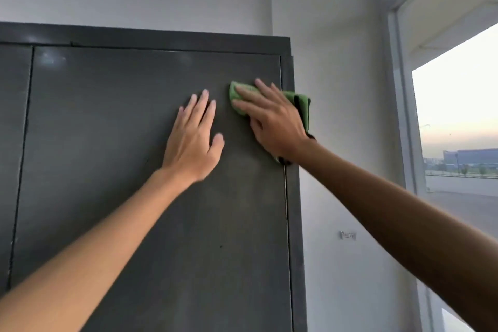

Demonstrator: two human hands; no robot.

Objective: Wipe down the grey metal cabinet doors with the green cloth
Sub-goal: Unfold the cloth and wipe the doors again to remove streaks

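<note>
Now the right hand (272, 121) lies flat on the green cloth (304, 106) and presses it on the grey door (129, 148). Its fingers (249, 94) are straight and a little spread. They point up and to the left. They are not curled round the cloth.

Most of the cloth is hidden under the palm. A green corner sticks out past the fingertips on the left. A bigger bunch of cloth sticks out on the right side of the hand. That part hangs over the right edge of the door, in front of the cabinet frame (292, 197). It has a thin black trim. A small bit of cloth with the same black trim shows under the wrist too.

Just beside it, to the left and a bit lower, the left hand (192, 140) rests flat on the same door. Its fingers are straight and point up, and the thumb sticks out to the right. It holds nothing. The two hands are near but not touching.

Both arms are bare and reach up from below.

A second grey door (13, 143) shows at the far left, with a thin dark gap between the two. A white wall (336, 75) stands behind and to the right of the cabinet. A small tag (348, 235) is stuck on that wall, too blurry to read. Far right is a big window (458, 116) with pale sky and low buildings (474, 157) outside.
</note>
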